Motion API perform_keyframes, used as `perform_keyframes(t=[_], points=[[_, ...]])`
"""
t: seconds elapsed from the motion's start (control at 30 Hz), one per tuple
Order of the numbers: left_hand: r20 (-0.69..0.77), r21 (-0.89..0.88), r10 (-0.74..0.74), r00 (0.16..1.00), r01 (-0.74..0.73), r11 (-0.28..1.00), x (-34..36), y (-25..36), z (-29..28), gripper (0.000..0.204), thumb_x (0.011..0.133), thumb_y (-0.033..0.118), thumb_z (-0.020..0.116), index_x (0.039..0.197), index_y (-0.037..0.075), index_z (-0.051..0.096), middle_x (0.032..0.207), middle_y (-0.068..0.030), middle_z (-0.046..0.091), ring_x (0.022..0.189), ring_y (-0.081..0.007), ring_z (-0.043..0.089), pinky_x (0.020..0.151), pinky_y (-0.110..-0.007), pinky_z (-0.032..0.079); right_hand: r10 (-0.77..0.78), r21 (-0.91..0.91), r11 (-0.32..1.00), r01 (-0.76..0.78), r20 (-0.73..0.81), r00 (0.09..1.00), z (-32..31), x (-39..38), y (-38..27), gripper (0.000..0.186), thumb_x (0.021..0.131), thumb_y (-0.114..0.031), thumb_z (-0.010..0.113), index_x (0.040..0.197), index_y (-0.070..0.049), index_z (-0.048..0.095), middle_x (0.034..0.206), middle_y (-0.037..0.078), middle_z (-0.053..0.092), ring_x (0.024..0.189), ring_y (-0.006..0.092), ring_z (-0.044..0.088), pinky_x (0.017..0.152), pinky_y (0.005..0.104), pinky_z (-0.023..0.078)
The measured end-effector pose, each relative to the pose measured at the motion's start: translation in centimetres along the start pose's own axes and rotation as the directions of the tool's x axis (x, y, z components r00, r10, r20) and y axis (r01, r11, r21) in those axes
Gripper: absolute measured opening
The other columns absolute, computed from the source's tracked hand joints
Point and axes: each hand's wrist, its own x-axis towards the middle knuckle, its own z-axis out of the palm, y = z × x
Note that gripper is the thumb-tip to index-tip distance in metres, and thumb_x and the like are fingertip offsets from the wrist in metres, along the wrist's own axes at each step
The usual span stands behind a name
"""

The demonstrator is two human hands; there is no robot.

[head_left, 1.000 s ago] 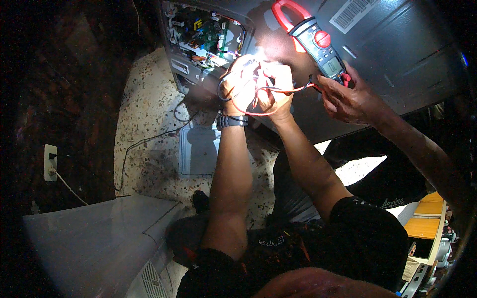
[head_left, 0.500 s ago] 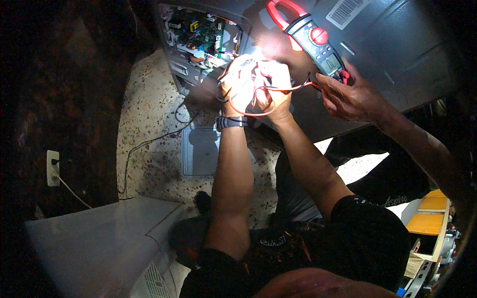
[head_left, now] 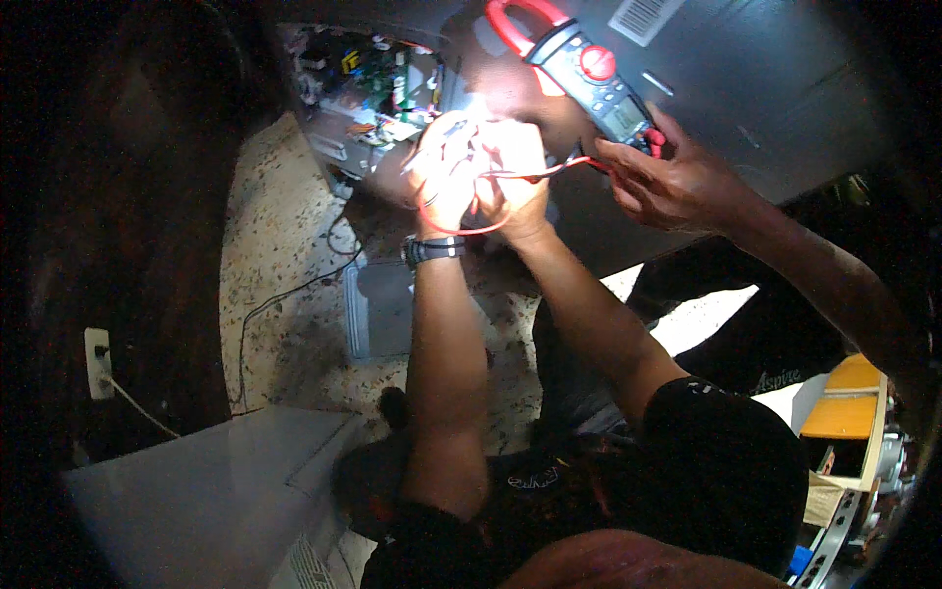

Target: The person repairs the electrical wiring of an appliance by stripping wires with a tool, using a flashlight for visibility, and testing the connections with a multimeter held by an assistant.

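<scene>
Side by side in a harsh beam of light are my left hand (head_left: 442,177), with a dark watch (head_left: 435,249) at its wrist, and my right hand (head_left: 515,167). Both have curled fingers, but glare washes out their tips. Red and black test leads (head_left: 481,232) loop around and between them, and my right hand grips these. What my left fingers hold is hidden by glare. Another person's hand (head_left: 672,177) supports a red-and-black clamp meter (head_left: 594,88) to the right. Beyond my hands, an exposed circuit board (head_left: 378,83) with bundled wires sits in a grey appliance (head_left: 726,108).
A shallow grey rectangular panel (head_left: 378,312) lies on the speckled floor (head_left: 265,216), beside a thin black cable (head_left: 285,294). A white box-shaped appliance (head_left: 206,481) stands at lower left, below a wall outlet (head_left: 98,363). Orange-fronted drawers (head_left: 842,415) are at far right.
The view has shifted, so the board, meter and hands all appear farther left. My hands remain close together among the leads, and the other person still holds the meter.
</scene>
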Motion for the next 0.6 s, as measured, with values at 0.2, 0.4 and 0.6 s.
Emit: perform_keyframes(t=[0.2, 0.4, 0.6], points=[[-0.078, -0.173, -0.210, 0.975, 0.194, 0.966, 0.3, 0.6, 0.3, 0.031, 0.088, 0.002, 0.067, 0.119, 0.000, 0.067, 0.111, -0.0103, 0.072, 0.100, -0.0177, 0.068, 0.088, -0.031, 0.055, 0.106, -0.076, 0.992, -0.105, 0.019, 0.994, 0.0, 0.8, -1.1, 0.034, 0.074, 0.000, 0.073, 0.108, 0.001, 0.067, 0.101, 0.018, 0.064, 0.094, 0.0371, 0.064, 0.076, 0.0448, 0.056], [-0.080, -0.138, -0.204, 0.976, 0.192, 0.972, 0.2, 0.4, 0.6, 0.025, 0.095, 0.005, 0.064, 0.119, -0.001, 0.068, 0.108, -0.0106, 0.073, 0.099, -0.0176, 0.069, 0.088, -0.030, 0.055, 0.092, -0.025, 0.995, -0.093, -0.008, 0.996, -0.1, 0.9, -0.9, 0.026, 0.076, 0.004, 0.073, 0.100, 0.002, 0.066, 0.096, 0.017, 0.064, 0.091, 0.0358, 0.064, 0.072, 0.0430, 0.055], [-0.096, -0.089, -0.184, 0.978, 0.175, 0.980, 0.5, -0.2, 0.2, 0.024, 0.095, 0.006, 0.064, 0.118, -0.001, 0.069, 0.106, -0.0113, 0.074, 0.097, -0.0175, 0.070, 0.086, -0.031, 0.056, 0.064, -0.036, 0.997, -0.065, -0.024, 0.998, 0.0, 1.4, -1.3, 0.028, 0.074, 0.007, 0.074, 0.099, 0.001, 0.065, 0.093, 0.016, 0.063, 0.086, 0.0354, 0.064, 0.070, 0.0415, 0.056]])
